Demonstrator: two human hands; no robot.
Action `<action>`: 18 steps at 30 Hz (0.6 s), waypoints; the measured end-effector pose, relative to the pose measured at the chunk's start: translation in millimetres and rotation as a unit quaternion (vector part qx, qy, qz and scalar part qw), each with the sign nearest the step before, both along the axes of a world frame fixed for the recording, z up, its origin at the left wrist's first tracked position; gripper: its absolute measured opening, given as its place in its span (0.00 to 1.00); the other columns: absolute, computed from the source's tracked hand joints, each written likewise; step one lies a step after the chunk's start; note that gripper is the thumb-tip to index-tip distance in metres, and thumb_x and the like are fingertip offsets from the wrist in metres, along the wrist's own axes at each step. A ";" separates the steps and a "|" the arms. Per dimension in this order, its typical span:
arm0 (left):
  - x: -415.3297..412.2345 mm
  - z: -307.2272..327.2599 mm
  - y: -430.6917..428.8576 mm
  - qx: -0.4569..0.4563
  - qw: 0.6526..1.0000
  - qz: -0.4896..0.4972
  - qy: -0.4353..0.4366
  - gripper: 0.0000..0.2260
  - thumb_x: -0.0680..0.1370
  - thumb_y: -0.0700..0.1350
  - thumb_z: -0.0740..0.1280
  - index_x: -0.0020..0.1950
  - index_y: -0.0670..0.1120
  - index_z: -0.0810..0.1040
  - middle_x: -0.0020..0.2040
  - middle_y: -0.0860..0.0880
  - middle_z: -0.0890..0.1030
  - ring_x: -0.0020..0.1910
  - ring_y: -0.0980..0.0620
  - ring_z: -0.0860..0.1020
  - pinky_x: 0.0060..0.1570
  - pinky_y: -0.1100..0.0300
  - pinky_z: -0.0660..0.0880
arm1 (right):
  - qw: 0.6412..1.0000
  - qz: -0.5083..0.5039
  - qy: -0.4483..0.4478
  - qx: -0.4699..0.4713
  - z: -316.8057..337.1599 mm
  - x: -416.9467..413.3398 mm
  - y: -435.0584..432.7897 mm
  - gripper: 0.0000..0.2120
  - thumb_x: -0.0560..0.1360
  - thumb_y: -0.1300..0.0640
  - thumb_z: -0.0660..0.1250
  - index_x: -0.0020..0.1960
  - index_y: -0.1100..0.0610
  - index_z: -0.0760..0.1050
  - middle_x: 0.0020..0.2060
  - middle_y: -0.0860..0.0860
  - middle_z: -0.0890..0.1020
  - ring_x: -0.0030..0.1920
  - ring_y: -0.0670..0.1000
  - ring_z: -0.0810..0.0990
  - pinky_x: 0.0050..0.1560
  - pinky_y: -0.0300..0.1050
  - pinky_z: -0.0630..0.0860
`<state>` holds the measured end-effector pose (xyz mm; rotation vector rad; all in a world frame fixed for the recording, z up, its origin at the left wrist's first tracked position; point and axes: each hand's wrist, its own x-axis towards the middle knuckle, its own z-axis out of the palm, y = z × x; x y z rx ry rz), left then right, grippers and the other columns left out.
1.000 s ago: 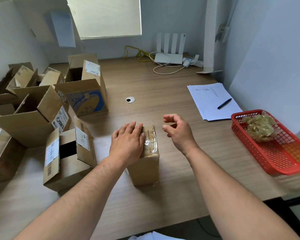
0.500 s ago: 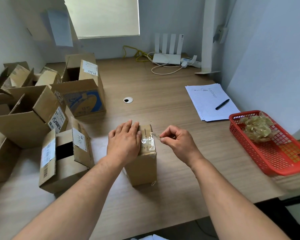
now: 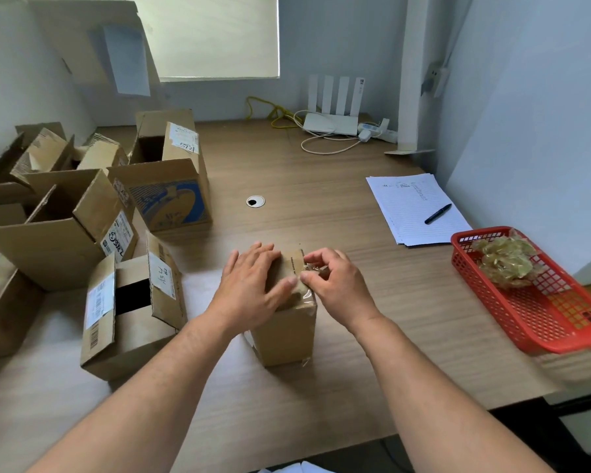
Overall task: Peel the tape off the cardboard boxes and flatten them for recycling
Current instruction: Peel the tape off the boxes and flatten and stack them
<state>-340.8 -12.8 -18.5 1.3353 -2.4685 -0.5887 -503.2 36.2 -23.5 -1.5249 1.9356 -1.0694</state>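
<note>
The left hand (image 3: 253,281) lies flat on the box (image 3: 287,329). The right hand (image 3: 335,281) pinches the tape (image 3: 309,268) on top.

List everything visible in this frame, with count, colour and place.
desk: one, wood, under everything
small box: one, brown, desk centre, under both hands
clear tape: one strip, on the small box's top
open boxes: at least five, brown, desk's left side
flat cardboard: one, brown, against back-left wall
basket: one, red, right edge of desk
tape wad: one, yellowish, in the basket
paper sheets: small stack, white, behind the basket
pen: one, black, on the paper sheets
router: one, white, back of desk
left hand: one, flat on the small box's top
right hand: one, pinching the clear tape
</note>
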 end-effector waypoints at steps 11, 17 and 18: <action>13.8 -3.3 2.4 -0.033 0.991 -0.026 -0.124 0.58 0.55 0.81 0.50 0.79 0.54 0.46 0.80 0.54 0.46 0.77 0.54 0.42 0.74 0.55 0.40 | 0.999 0.000 0.001 -0.051 5.3 -1.4 2.2 0.12 0.72 0.59 0.71 0.54 0.53 0.76 0.53 0.47 0.74 0.45 0.44 0.79 0.51 0.38 0.74; 15.2 3.4 -10.2 -0.006 0.993 -0.014 -0.113 0.52 0.63 0.76 0.64 0.79 0.54 0.49 0.79 0.54 0.49 0.77 0.53 0.45 0.73 0.55 0.43 | 0.991 -0.042 0.040 -0.118 -8.4 -6.5 20.9 0.08 0.72 0.60 0.72 0.46 0.53 0.74 0.46 0.47 0.75 0.40 0.43 0.76 0.45 0.42 0.75; 15.2 4.8 -13.3 -0.001 0.993 -0.012 -0.114 0.52 0.64 0.75 0.65 0.79 0.54 0.49 0.79 0.54 0.49 0.77 0.52 0.46 0.73 0.55 0.44 | 0.990 -0.044 0.054 -0.124 -12.0 -7.2 24.5 0.08 0.71 0.59 0.72 0.45 0.54 0.74 0.44 0.47 0.75 0.38 0.43 0.75 0.43 0.43 0.75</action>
